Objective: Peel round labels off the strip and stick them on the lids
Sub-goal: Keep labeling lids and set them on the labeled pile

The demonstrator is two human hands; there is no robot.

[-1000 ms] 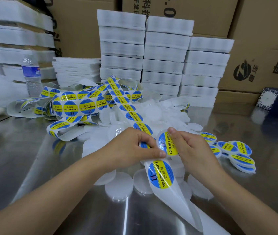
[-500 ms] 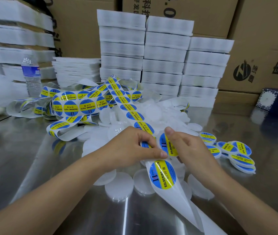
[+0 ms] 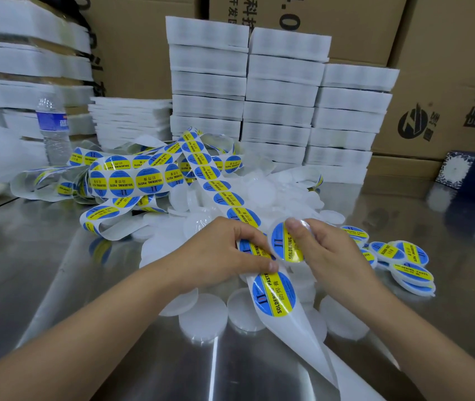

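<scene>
Strip [image 3: 285, 325] judged thin, limp, curl-prone; left hand [image 3: 221, 256] pinches it across. Right hand [image 3: 328, 256] grips light, stiff lid [image 3: 271, 245] by rim, fingertip [image 3: 294, 225] pressing label [image 3: 282, 241]

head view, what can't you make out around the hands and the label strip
All in the head view:
- the label strip: the left hand hides the label beneath it.
- the lid: the right hand covers part of it; whether its label is fully stuck cannot be told.
- the strip's bare tail: cut off by the bottom edge.
- the water bottle: print too blurred to read.
</scene>
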